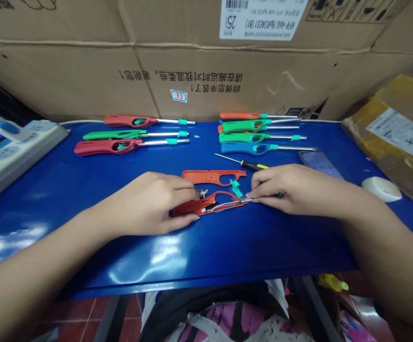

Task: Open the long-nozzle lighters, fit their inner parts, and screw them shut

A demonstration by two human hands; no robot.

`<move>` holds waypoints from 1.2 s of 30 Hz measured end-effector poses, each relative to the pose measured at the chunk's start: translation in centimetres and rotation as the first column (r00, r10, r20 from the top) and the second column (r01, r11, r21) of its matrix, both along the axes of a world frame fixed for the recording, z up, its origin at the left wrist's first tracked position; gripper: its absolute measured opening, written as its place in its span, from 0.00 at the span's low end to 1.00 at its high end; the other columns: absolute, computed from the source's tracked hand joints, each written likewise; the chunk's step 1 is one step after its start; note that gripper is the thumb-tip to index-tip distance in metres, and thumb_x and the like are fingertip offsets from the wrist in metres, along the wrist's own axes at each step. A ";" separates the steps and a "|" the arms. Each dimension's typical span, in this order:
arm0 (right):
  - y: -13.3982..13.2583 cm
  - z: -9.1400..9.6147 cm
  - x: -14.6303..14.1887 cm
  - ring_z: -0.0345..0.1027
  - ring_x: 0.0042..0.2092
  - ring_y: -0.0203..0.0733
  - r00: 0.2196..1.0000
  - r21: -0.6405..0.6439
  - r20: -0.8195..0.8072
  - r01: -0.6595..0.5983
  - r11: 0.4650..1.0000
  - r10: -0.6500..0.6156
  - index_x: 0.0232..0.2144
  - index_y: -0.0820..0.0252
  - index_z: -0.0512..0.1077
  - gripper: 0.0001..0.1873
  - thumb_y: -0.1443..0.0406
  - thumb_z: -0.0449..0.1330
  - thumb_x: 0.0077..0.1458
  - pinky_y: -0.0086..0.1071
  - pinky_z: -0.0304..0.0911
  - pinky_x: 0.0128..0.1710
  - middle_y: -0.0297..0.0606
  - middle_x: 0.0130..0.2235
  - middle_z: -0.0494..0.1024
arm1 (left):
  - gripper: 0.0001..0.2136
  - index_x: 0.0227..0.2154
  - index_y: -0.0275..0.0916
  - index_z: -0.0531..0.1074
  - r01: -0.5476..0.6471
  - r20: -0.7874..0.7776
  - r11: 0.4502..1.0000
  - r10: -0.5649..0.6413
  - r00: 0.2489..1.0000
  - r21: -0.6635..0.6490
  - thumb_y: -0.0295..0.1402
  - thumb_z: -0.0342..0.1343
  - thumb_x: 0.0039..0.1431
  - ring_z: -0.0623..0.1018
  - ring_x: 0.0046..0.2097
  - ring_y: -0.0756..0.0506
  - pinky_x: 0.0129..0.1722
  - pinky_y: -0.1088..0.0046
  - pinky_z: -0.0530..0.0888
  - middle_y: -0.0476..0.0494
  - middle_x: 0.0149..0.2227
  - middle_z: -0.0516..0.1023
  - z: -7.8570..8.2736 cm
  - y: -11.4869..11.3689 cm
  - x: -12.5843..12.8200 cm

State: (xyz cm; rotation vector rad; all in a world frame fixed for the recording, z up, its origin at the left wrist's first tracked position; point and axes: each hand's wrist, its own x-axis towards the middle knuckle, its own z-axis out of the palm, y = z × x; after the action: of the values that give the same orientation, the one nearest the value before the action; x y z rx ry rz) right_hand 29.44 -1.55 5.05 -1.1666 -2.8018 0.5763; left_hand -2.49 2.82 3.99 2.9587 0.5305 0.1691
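Pinched in my left hand (159, 202) is the handle end of an orange lighter half-shell (188, 207); the open shell lies on the blue table with thin wires and small parts inside. At its front end, my right hand (281, 187) closes finger and thumb on the metal tube (246, 200), most of which the hand hides. A loose teal piece (236, 189) rests by the shell's front. Just behind lies the matching orange half-shell (206, 177). A black and yellow screwdriver (252, 165) lies beyond my right hand, its tip pointing left.
Several long-nosed lighters (120, 145) lie at the back left, and more lighters (245, 147) at the back right. A power strip (21, 152) stands left. On the right are a phone (318, 161), a white mouse-shaped object (382, 189) and a taped box (391, 133). Cardboard (85, 76) rises behind.
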 end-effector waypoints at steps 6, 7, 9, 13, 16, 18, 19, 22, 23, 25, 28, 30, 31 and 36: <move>-0.4 0.0 -0.8 0.71 0.36 0.39 0.997 0.046 0.080 -0.011 0.999 0.007 0.38 0.57 0.81 0.14 0.69 0.54 0.65 0.33 0.58 0.34 0.37 0.37 0.77 | 0.11 0.42 0.41 0.77 -0.008 -0.008 1.000 0.008 1.000 -0.023 0.40 0.55 0.66 0.80 0.35 0.44 0.35 0.67 0.73 0.46 0.36 0.80 -0.1 0.0 0.0; -0.5 0.0 -0.9 0.71 0.36 0.40 0.996 0.061 0.090 -0.008 0.998 0.002 0.37 0.57 0.81 0.13 0.69 0.55 0.65 0.33 0.58 0.34 0.37 0.36 0.77 | 0.10 0.42 0.41 0.77 -0.008 -0.007 1.000 0.008 1.000 -0.024 0.40 0.55 0.66 0.80 0.35 0.44 0.35 0.67 0.73 0.46 0.36 0.80 0.0 0.0 0.0; -0.6 0.0 -1.0 0.72 0.37 0.40 0.996 0.084 0.087 0.001 0.996 -0.009 0.38 0.56 0.80 0.12 0.68 0.56 0.64 0.33 0.58 0.34 0.37 0.37 0.78 | 0.10 0.42 0.41 0.77 -0.012 -0.002 1.000 0.011 1.000 -0.005 0.39 0.56 0.65 0.80 0.36 0.44 0.35 0.67 0.73 0.46 0.37 0.80 0.0 0.0 0.0; -0.6 -0.2 -1.0 0.75 0.42 0.43 0.999 0.106 0.052 0.002 0.994 -0.008 0.42 0.54 0.78 0.10 0.65 0.57 0.65 0.34 0.61 0.37 0.35 0.41 0.81 | 0.11 0.45 0.40 0.76 -0.022 0.041 0.998 0.020 0.999 0.055 0.38 0.56 0.63 0.80 0.38 0.42 0.35 0.67 0.73 0.44 0.41 0.81 0.2 -0.3 0.2; -0.5 -0.5 -1.0 0.75 0.44 0.44 1.000 0.167 0.021 -0.013 0.986 0.009 0.43 0.55 0.78 0.10 0.63 0.57 0.66 0.34 0.63 0.38 0.36 0.43 0.81 | 0.10 0.46 0.40 0.74 -0.071 0.082 0.995 0.077 0.994 -0.076 0.36 0.54 0.65 0.79 0.36 0.46 0.32 0.72 0.72 0.44 0.42 0.80 0.2 -0.9 0.6; -0.6 -0.6 -1.2 0.75 0.44 0.43 1.000 0.216 -0.014 -0.017 0.976 0.020 0.43 0.56 0.77 0.10 0.63 0.56 0.67 0.34 0.63 0.37 0.37 0.43 0.81 | 0.08 0.44 0.40 0.74 -0.112 0.099 0.976 0.132 0.986 -0.187 0.35 0.53 0.67 0.77 0.34 0.49 0.30 0.74 0.70 0.46 0.39 0.79 0.0 -1.2 1.0; -0.7 -0.7 -1.4 0.75 0.44 0.43 0.999 0.237 -0.035 -0.016 0.971 0.025 0.43 0.57 0.77 0.11 0.63 0.55 0.67 0.34 0.63 0.37 0.37 0.44 0.80 | 0.07 0.42 0.40 0.74 -0.128 0.104 0.966 0.154 0.983 -0.223 0.35 0.53 0.67 0.76 0.33 0.49 0.30 0.75 0.70 0.47 0.38 0.78 -0.2 -1.4 1.1; -1.0 -1.2 -2.2 0.74 0.44 0.41 0.994 0.248 -0.099 -0.020 0.969 0.046 0.45 0.57 0.76 0.11 0.63 0.54 0.68 0.32 0.64 0.37 0.38 0.46 0.78 | 0.05 0.40 0.40 0.74 -0.150 0.112 0.951 0.185 0.976 -0.269 0.35 0.55 0.66 0.76 0.34 0.50 0.31 0.75 0.69 0.49 0.35 0.77 -0.6 -1.6 1.3; -1.1 -1.3 -2.5 0.74 0.44 0.40 0.993 0.233 -0.109 -0.027 0.972 0.054 0.47 0.56 0.76 0.11 0.64 0.54 0.68 0.32 0.65 0.38 0.38 0.47 0.78 | 0.05 0.40 0.40 0.74 -0.156 0.115 0.949 0.193 0.974 -0.276 0.34 0.55 0.66 0.76 0.35 0.50 0.31 0.76 0.69 0.49 0.35 0.77 -0.7 -1.6 1.4; -1.1 -1.8 -2.9 0.74 0.44 0.40 0.993 0.196 -0.102 -0.044 0.980 0.064 0.49 0.55 0.75 0.12 0.64 0.55 0.68 0.32 0.66 0.39 0.38 0.49 0.77 | 0.04 0.39 0.40 0.74 -0.166 0.123 0.943 0.209 0.970 -0.288 0.33 0.56 0.65 0.76 0.35 0.50 0.31 0.76 0.68 0.50 0.34 0.77 -0.8 -1.6 1.3; -0.9 -2.4 -3.3 0.74 0.43 0.40 0.993 0.147 -0.102 -0.044 0.988 0.059 0.50 0.55 0.74 0.12 0.65 0.55 0.68 0.33 0.66 0.40 0.38 0.48 0.76 | 0.03 0.40 0.41 0.75 -0.188 0.134 0.933 0.237 0.962 -0.306 0.31 0.58 0.64 0.76 0.34 0.51 0.30 0.77 0.68 0.52 0.33 0.78 -0.8 -1.7 1.4; -0.7 -2.6 -3.3 0.73 0.42 0.39 0.988 0.120 -0.149 -0.026 0.992 0.044 0.46 0.57 0.74 0.09 0.66 0.54 0.68 0.32 0.66 0.40 0.37 0.46 0.76 | 0.03 0.39 0.42 0.75 -0.199 0.142 0.925 0.255 0.956 -0.323 0.32 0.59 0.64 0.76 0.33 0.52 0.29 0.78 0.67 0.53 0.32 0.78 -0.8 -1.7 1.4; -0.7 -2.7 -3.2 0.73 0.42 0.39 0.984 0.107 -0.175 -0.022 0.994 0.041 0.44 0.58 0.74 0.08 0.67 0.54 0.68 0.32 0.66 0.41 0.37 0.44 0.76 | 0.03 0.39 0.42 0.76 -0.206 0.144 0.920 0.266 0.953 -0.334 0.32 0.59 0.64 0.75 0.32 0.52 0.29 0.78 0.66 0.53 0.32 0.78 -0.8 -1.7 1.5; -0.6 -2.6 -3.2 0.72 0.42 0.38 0.978 0.062 -0.199 -0.043 0.997 0.054 0.41 0.58 0.74 0.07 0.67 0.55 0.67 0.31 0.65 0.40 0.37 0.43 0.76 | 0.03 0.38 0.42 0.78 -0.214 0.167 0.879 0.309 0.936 -0.426 0.32 0.62 0.62 0.74 0.28 0.54 0.27 0.80 0.67 0.55 0.30 0.79 -1.2 -1.7 1.6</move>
State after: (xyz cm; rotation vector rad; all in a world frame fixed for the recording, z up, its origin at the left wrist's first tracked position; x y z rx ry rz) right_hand 26.29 -2.20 2.48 -0.9727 -2.6630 0.5782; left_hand -0.91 1.10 2.80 2.4169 0.8229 0.3762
